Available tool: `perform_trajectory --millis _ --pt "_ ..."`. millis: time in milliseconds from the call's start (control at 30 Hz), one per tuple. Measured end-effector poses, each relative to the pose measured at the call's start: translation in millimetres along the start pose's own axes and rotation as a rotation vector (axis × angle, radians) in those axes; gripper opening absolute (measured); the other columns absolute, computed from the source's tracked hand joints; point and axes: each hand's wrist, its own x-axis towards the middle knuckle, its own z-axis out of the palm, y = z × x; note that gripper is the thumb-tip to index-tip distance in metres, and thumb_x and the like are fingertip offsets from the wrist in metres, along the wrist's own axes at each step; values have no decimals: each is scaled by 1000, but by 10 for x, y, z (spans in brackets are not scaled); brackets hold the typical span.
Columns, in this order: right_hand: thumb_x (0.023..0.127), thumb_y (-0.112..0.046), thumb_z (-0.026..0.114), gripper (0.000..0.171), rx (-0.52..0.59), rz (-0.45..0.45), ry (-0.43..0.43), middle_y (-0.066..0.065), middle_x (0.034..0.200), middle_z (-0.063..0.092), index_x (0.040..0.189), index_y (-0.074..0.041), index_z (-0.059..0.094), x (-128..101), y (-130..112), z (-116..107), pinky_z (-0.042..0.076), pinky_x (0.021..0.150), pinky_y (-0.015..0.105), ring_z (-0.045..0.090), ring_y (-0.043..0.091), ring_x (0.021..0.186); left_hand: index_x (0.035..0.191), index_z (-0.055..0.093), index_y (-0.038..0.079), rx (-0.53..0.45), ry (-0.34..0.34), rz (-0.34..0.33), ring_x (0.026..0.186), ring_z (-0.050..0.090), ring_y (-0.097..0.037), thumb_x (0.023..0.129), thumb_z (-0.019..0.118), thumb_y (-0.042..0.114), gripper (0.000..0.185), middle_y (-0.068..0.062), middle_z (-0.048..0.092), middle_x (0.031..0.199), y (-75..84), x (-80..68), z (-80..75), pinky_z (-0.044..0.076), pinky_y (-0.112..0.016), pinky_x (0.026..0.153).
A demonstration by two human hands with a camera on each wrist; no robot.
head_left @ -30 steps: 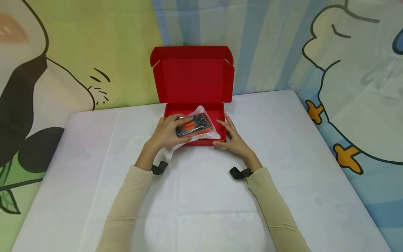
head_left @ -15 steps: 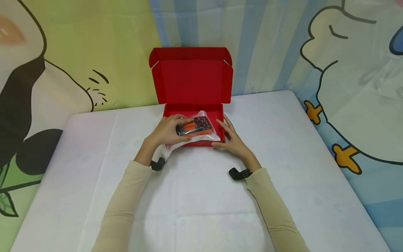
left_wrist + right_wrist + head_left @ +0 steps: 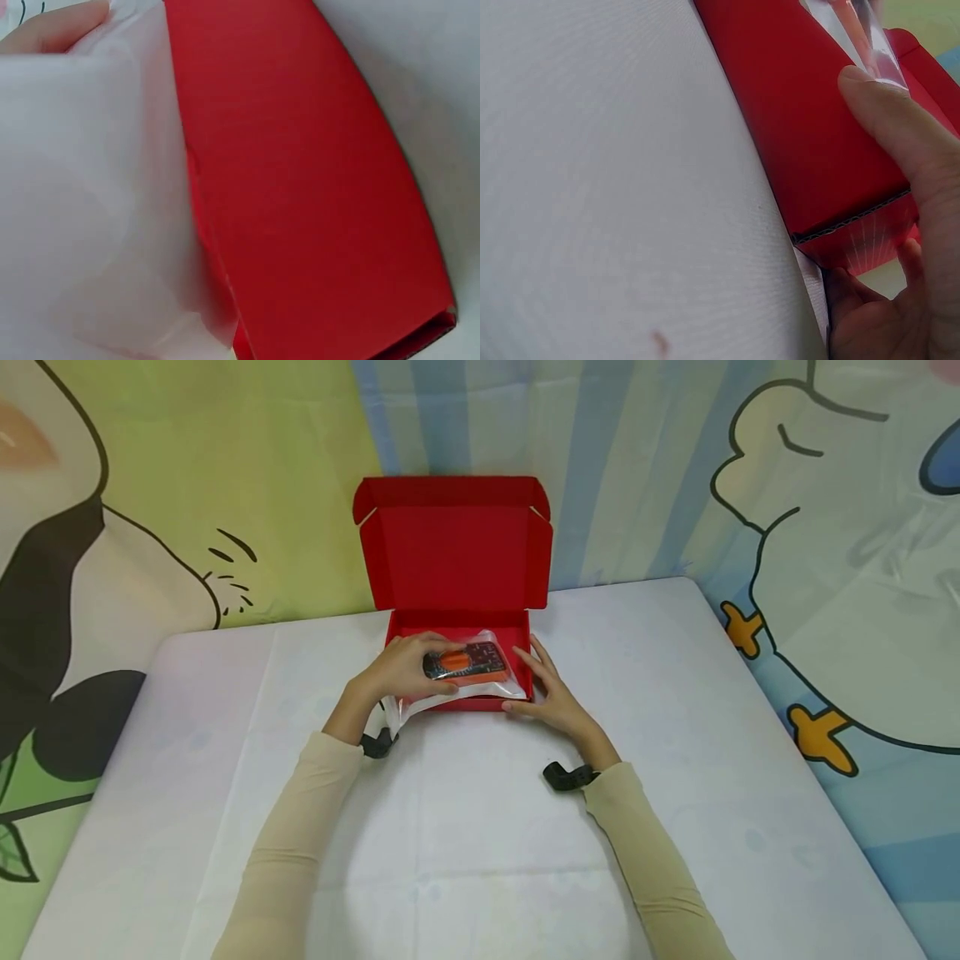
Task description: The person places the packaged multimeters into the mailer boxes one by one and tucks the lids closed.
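An open red box (image 3: pixel 453 556) stands at the table's far middle, its lid upright. My left hand (image 3: pixel 397 672) grips an orange and black device (image 3: pixel 468 664) sealed in a clear plastic bag (image 3: pixel 420 703), holding it low over the box's tray. The bag's loose end hangs over the front wall. My right hand (image 3: pixel 543 693) holds the box's front right corner, fingers along the right wall. In the right wrist view the thumb (image 3: pixel 892 127) presses the red box's front wall (image 3: pixel 810 135). The left wrist view shows only the bag (image 3: pixel 90 210) against the red box (image 3: pixel 300 195).
The box sits on a table under a white cloth (image 3: pixel 480 827). A cartoon-printed backdrop (image 3: pixel 187 485) hangs close behind the box and along the right side. Black wrist straps (image 3: pixel 566 775) sit on both forearms.
My left hand has moved the bagged device a little away from me and down into the box's tray. My right hand has stayed at the box's corner.
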Motion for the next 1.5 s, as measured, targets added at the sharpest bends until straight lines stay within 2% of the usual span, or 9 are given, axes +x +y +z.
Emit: perform_trajectory --millis 267,467,567,667,900,1233,1500 --pt "84 -5 75 87 7 -21 -9 9 164 -5 154 -7 25 14 62 4 18 116 59 -2 31 150 142 53 25 -28 -52 1 127 44 -28 79 75 43 69 -8 47 144 -36 70 -1 36 -55 105" --pt "83 -9 77 88 16 -27 4 -6 164 -5 155 -15 26 110 334 39 17 118 53 0 23 150 144 51 23 -4 -96 26 131 40 -30 82 74 41 69 -11 43 147 -77 131 -5 24 -57 112" --pt "83 -15 78 87 20 -5 2 -14 163 -4 155 -20 29 119 372 63 19 118 50 2 20 150 144 50 22 21 -121 20 134 39 -30 82 74 41 69 -12 42 148 -85 140 0 17 -58 114" --pt "83 -21 79 87 18 10 4 -17 162 -3 155 -23 30 109 371 74 19 118 51 1 20 150 145 50 23 18 -134 12 134 38 -30 82 75 40 70 -12 41 148 -80 142 2 15 -57 115" --pt "82 -23 79 87 13 16 10 -19 162 -3 154 -22 30 99 346 57 19 117 52 2 21 150 145 50 22 19 -145 25 137 35 -32 82 75 39 70 -12 41 149 -84 178 0 9 -64 114" --pt "84 -18 77 86 18 12 24 -16 163 -4 155 -23 28 105 386 39 19 117 54 -1 20 150 145 50 24 47 -161 36 135 37 -30 82 76 40 70 -11 42 147 -72 271 -11 16 -60 114" --pt "83 -22 79 88 17 1 23 -17 162 -3 155 -25 28 119 392 24 20 117 52 -1 18 150 143 51 25 57 -90 -2 131 40 -27 79 77 44 71 -8 44 146 -77 265 17 23 -55 112"
